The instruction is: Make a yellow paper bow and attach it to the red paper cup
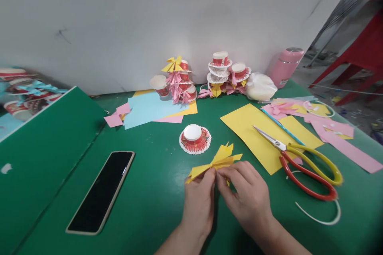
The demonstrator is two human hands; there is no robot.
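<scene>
A yellow paper bow [220, 160] with cut, spread ends is held above the green table. My left hand [199, 197] pinches it near its middle, thumb on top. My right hand [247, 189] has thumb and forefinger closed at the same spot, close to the left thumb; whether a thin tie lies between those fingertips is hidden. Just beyond the bow, a red and white paper cup [193, 137] stands upside down, its wall cut into a fringe that fans out flat around it.
Scissors [281, 145] and a blue pencil [283, 127] lie on yellow paper [249, 135] at right. A phone [101, 191] lies at left. Stacked fringed cups [220, 69], a white bag [261, 87] and a pink bottle [285, 67] stand by the wall. Blue paper [149, 107] lies behind.
</scene>
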